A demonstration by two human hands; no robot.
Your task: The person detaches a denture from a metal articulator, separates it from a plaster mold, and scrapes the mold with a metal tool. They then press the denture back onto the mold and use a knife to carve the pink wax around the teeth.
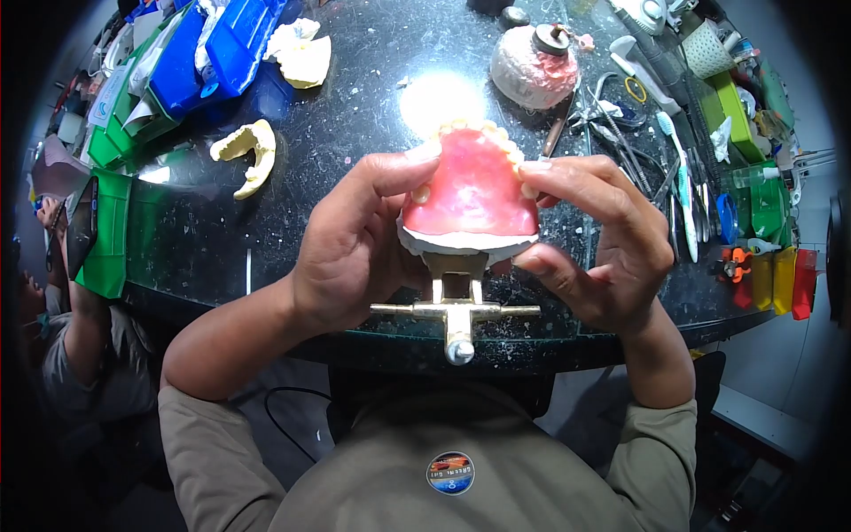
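Between my hands, in the head view, is a pink denture with cream teeth along its far edge and sides. It sits on a white plaster model fixed to a brass articulator, whose crossbar and end knob point towards me. My left hand is closed around the left side, its thumb lying against the teeth; its other fingers are mostly hidden behind. My right hand grips the right side, index finger at the teeth and thumb near the plaster's lower right edge.
Yellowish plaster pieces lie at the left, near blue bins and a green bin. A pink-stained round pot stands beyond the denture. Tools and a toothbrush lie at the right. Another person sits at far left.
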